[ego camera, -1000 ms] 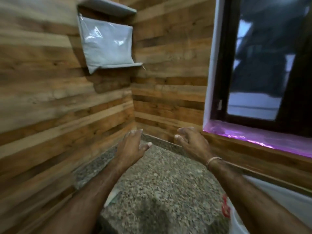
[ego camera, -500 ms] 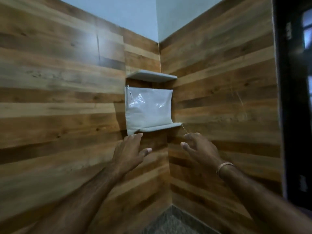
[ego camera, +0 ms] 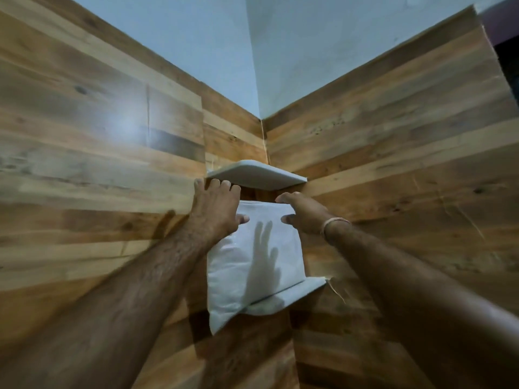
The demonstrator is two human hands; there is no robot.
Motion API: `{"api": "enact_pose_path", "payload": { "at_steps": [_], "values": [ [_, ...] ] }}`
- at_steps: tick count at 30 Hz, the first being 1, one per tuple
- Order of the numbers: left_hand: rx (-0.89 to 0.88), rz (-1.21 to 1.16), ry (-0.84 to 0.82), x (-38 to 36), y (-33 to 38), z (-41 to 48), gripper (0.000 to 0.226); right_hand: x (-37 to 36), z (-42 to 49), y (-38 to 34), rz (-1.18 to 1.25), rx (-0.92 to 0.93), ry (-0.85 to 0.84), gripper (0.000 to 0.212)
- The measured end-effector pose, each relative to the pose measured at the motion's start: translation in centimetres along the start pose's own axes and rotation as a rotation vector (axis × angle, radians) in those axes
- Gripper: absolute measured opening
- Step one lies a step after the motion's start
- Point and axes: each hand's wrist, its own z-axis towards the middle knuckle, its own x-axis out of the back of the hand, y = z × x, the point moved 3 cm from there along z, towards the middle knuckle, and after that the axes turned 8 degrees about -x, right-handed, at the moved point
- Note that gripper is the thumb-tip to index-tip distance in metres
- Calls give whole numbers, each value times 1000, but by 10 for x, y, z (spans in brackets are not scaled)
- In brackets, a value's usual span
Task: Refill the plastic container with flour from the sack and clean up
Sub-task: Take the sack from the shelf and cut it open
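Observation:
A white flour sack [ego camera: 252, 265] stands upright on the lower corner shelf [ego camera: 297, 293], its bottom left corner hanging past the shelf edge. My left hand [ego camera: 214, 210] lies over the sack's top left corner, fingers spread and reaching up to the underside of the upper shelf [ego camera: 255, 175]. At the sack's top right corner is my right hand [ego camera: 303, 213], fingers apart and thumb against the sack's front. Neither hand is closed around the sack. The plastic container is not in view.
Two wood-panelled walls meet in the corner behind the shelves. Pale blue wall runs above the panelling. A dark window frame [ego camera: 508, 60] shows at the far right edge. A loose thread [ego camera: 335, 290] hangs off the lower shelf's right tip.
My view has tilted upward from the counter to the corner shelves. Both hands have risen from below the lower shelf to the top corners of the sack.

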Motion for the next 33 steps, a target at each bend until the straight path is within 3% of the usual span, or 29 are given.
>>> {"api": "enact_pose_path", "payload": {
  "at_steps": [3,8,16,23,28,33],
  "values": [
    [-5,-99,-24,-14,-16,14,40,-14,36,-15,-101,66,-55,67],
    [-3,-313,140,-24,-40,14,18,-29,72,-27,-264,89,-122,64],
    [-22,-457,284,-33,-38,3,24,-23,61,-1,-358,-22,-127,38],
    [-41,-449,383,-2,-24,0,25,28,22,25,-371,-9,38,10],
    [-41,-495,424,39,2,-5,23,92,-22,36,-417,-17,80,25],
    [-52,-591,374,84,66,-28,25,154,-99,79,-477,-80,9,36]
  ]
}}
